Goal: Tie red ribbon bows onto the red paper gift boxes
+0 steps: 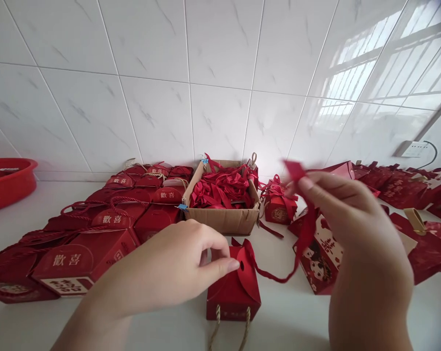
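Box (233,291) stands on the counter (278,317), low in the middle, its rope handles (248,314) reaching toward the near edge. At its top is the left hand (189,256), thumb and forefinger drawn almost together beside a small hole (242,266); whether they pinch the card or only steady it, I cannot tell. Raised to the side, the right hand (346,214) nips a ribbon (308,229) between thumb and forefinger, one end sticking up, blurred, the rest looping down to the box top. Lacing the box shut seems the step in hand; the next move would call for steady flaps and a ribbon end guided to the hole without dragging the strand out.

Closed boxes fill the left side (112,219) and a printed one (322,256) leans at right, contents hidden. Beyond, an open carton (222,219) holds heaped ribbons (223,187); a tied box (278,209) sits just right of it. Far left, a basin (10,187) shows something pale inside, too unclear to name.
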Motion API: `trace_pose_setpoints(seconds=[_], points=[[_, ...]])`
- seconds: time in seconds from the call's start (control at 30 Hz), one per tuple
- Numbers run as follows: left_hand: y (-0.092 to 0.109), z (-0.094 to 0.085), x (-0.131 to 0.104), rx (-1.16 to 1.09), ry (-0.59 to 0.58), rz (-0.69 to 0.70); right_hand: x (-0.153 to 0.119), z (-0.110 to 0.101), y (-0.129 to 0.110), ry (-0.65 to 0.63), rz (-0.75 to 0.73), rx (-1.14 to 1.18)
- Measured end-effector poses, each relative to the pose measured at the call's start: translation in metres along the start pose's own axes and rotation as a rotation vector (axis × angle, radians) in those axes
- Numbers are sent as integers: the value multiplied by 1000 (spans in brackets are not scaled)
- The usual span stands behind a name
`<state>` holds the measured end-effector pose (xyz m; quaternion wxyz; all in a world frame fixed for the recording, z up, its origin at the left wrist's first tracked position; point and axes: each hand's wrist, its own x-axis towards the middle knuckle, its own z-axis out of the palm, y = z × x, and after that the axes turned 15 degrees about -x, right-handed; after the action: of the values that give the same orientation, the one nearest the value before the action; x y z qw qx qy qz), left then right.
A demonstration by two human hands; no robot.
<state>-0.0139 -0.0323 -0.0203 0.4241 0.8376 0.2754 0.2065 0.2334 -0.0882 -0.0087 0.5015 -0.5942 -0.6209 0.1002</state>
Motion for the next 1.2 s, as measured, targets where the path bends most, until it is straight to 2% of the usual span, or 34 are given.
trace_pose_setpoints(seconds=[0.07,0.1,0.13,0.17,0.2,0.33,0.4,0.5,0.6,0.77,0.93,1.07,1.2], points=[[1,5,5,229,-87,-59,1,-4,4,306,51,14],[0,8,9,318,-123,-95,1,-6,6,377,73,8],[-2,12,14,392,-156,-128,1,-6,8,383,94,-3],[-4,16,19,445,-188,-159,1,-7,10,336,104,-18],[-7,20,24,482,-219,-183,1,-7,11,236,104,-42],[-17,28,40,517,-362,-212,1,-1,10,-393,18,-288],[-18,27,43,501,-403,-204,2,7,8,-654,-48,-460],[-18,23,44,481,-407,-210,6,19,7,-904,-139,-589],[-19,21,43,464,-412,-217,9,30,8,-978,-177,-635],[-20,20,44,439,-449,-201,10,39,10,-971,-114,-767],[-20,20,45,455,-455,-198,9,42,9,-1002,-89,-779],[-22,20,46,425,-410,-162,8,47,8,-1064,-53,-771],[-20,20,46,400,-354,-122,8,46,9,-1061,-32,-815]])
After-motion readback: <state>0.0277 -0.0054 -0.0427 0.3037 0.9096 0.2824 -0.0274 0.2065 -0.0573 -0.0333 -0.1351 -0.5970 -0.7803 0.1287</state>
